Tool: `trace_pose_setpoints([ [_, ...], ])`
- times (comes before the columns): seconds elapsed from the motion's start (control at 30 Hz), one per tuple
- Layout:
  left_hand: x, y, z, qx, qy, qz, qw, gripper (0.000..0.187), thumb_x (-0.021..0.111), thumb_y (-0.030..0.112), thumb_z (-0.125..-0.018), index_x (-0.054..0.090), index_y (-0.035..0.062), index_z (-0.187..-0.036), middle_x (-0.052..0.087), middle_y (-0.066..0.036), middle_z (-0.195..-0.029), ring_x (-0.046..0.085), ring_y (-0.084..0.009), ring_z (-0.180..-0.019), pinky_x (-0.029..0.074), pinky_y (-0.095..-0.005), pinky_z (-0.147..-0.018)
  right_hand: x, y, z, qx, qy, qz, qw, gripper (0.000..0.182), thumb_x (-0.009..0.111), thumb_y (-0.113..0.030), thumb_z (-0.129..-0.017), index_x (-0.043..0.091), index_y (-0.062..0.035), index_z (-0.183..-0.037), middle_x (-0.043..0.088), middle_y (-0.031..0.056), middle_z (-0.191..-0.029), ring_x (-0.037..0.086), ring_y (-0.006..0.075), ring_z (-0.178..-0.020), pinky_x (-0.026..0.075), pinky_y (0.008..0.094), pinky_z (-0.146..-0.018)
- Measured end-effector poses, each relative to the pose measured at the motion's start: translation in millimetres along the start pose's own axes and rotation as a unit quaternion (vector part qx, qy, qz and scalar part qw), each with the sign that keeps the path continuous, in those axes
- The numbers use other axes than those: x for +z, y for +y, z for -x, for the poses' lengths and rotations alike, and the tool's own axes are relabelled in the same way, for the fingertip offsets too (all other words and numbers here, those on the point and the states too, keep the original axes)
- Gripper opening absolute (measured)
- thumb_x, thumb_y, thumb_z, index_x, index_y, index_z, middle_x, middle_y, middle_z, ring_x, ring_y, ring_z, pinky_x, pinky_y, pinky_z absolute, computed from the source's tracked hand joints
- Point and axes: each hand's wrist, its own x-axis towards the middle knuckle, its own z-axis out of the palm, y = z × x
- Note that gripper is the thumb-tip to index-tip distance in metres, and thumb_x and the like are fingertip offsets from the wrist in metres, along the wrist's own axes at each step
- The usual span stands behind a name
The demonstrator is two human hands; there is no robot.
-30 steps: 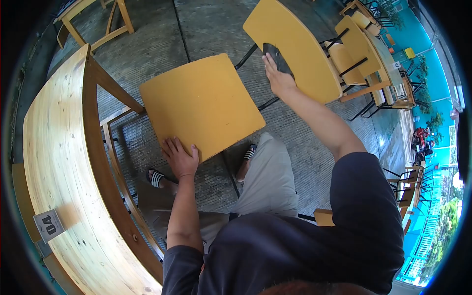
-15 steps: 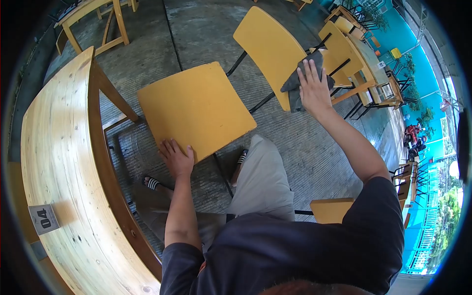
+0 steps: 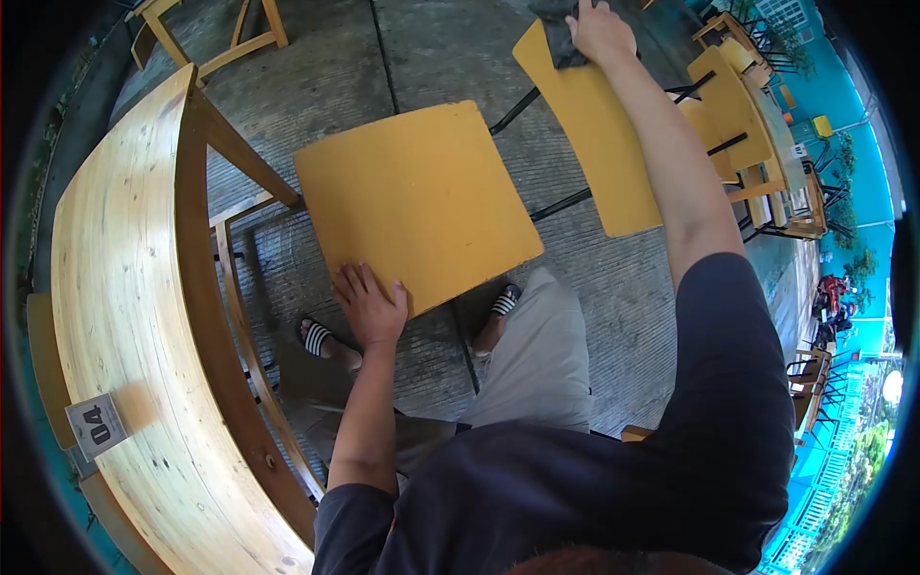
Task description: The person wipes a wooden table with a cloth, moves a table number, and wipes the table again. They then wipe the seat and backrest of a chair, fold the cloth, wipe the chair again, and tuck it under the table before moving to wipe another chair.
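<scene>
A yellow chair stands in front of me, with its square seat and its curved backrest joined by dark metal bars. My left hand lies on the near edge of the seat, fingers spread. At the far upper end of the backrest, my right hand has its fingers bent over a dark grey cloth. Part of the cloth hangs over the backrest's top corner.
A long light wooden table on the left bears a number sign. More yellow chairs and tables stand at the upper right. Another wooden table is at the upper left.
My right hand has moved with the cloth from the near part of the backrest up to its far end. My left hand stays on the seat edge. The view has shifted slightly.
</scene>
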Motion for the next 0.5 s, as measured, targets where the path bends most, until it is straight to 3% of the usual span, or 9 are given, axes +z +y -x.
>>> trace_pose_setpoints([
  [0.07, 0, 0, -2, -0.001, -0.003, -0.006, 1.0, 0.076, 0.048, 0.048, -0.095, 0.043, -0.0055, -0.148, 0.03, -0.031, -0.159, 0.022, -0.0436, -0.152, 0.013, -0.0589, -0.125, -30, -24, -10, 0.023, -0.063, 0.0, 0.998, 0.055, 0.044, -0.026, -0.107, 0.033, -0.0094, -0.158, 0.048, 0.0207, -0.148, 0.046, 0.0376, -0.136, 0.052, 0.0445, -0.101],
  [0.23, 2, 1, -4, 0.01, 0.006, 0.001, 1.0, 0.075, 0.05, 0.047, -0.094, 0.044, -0.0062, -0.147, 0.03, -0.032, -0.159, 0.022, -0.0461, -0.152, 0.014, -0.0609, -0.124, -13, -32, -35, -0.041, -0.075, 0.068, 0.994, 0.054, 0.043, -0.026, -0.107, 0.034, -0.0113, -0.159, 0.041, 0.0175, -0.156, 0.046, 0.0361, -0.137, 0.049, 0.0444, -0.105],
  [0.33, 2, 2, -4, 0.011, 0.002, -0.002, 1.0, 0.075, 0.05, 0.046, -0.095, 0.042, -0.0077, -0.147, 0.032, -0.033, -0.157, 0.021, -0.0466, -0.151, 0.015, -0.0614, -0.123, 3, -30, -40, -0.08, -0.05, 0.107, 0.99, 0.053, 0.041, -0.027, -0.108, 0.035, -0.0119, -0.158, 0.04, 0.0165, -0.157, 0.042, 0.0344, -0.141, 0.041, 0.0464, -0.113],
  [0.4, 2, 2, -4, 0.014, 0.001, -0.009, 1.0, 0.075, 0.05, 0.046, -0.095, 0.042, -0.0078, -0.148, 0.032, -0.033, -0.157, 0.021, -0.0468, -0.151, 0.015, -0.0617, -0.123, 13, -35, -37, -0.14, 0.026, 0.159, 0.977, 0.053, 0.042, -0.03, -0.109, 0.035, -0.0127, -0.158, 0.037, 0.0156, -0.16, 0.035, 0.0325, -0.147, 0.029, 0.0494, -0.121],
  [0.43, 2, 2, -4, 0.017, 0.003, -0.011, 1.0, 0.076, 0.05, 0.045, -0.095, 0.041, -0.008, -0.148, 0.032, -0.034, -0.157, 0.021, -0.0469, -0.151, 0.014, -0.0621, -0.123, 25, -40, -37, -0.145, 0.027, 0.153, 0.977, 0.053, 0.042, -0.03, -0.109, 0.035, -0.0127, -0.158, 0.037, 0.0156, -0.16, 0.035, 0.0325, -0.147, 0.029, 0.0494, -0.121],
  [0.5, 5, 0, -5, 0.013, 0.003, -0.016, 1.0, 0.076, 0.051, 0.046, -0.094, 0.042, -0.0076, -0.148, 0.032, -0.033, -0.157, 0.022, -0.0473, -0.151, 0.014, -0.0622, -0.123, 69, -53, -35, -0.255, 0.059, 0.014, 0.965, 0.057, 0.045, -0.036, -0.108, 0.033, -0.0124, -0.159, 0.034, 0.0157, -0.163, 0.028, 0.0318, -0.152, 0.025, 0.0483, -0.124],
])
